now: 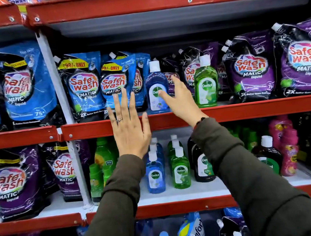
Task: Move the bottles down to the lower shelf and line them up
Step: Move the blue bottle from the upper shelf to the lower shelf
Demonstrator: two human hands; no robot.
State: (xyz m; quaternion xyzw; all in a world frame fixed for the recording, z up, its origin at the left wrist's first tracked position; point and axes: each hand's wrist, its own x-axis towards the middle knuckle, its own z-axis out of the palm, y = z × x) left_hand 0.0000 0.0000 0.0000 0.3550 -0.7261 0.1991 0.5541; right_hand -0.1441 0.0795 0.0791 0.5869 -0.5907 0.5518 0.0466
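You are reaching both open, empty hands toward the upper shelf
Your right hand (pixel 178 99) is nearing the blue plastic Dettol bottle (pixel 156 89) at frame centre; your left hand (pixel 129 129) is spreading flat

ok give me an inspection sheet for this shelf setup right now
surface: red-edged upper shelf; lower shelf with rows begun
job's things: blue Dettol bottle and green Dettol bottle upright on upper shelf; blue row and green row below
clutter: Safewash pouches behind the bottles
grippers: right hand open, thumb at blue bottle; left hand open, empty
cables: nothing seen
surroundings: more stocked store shelves above and below
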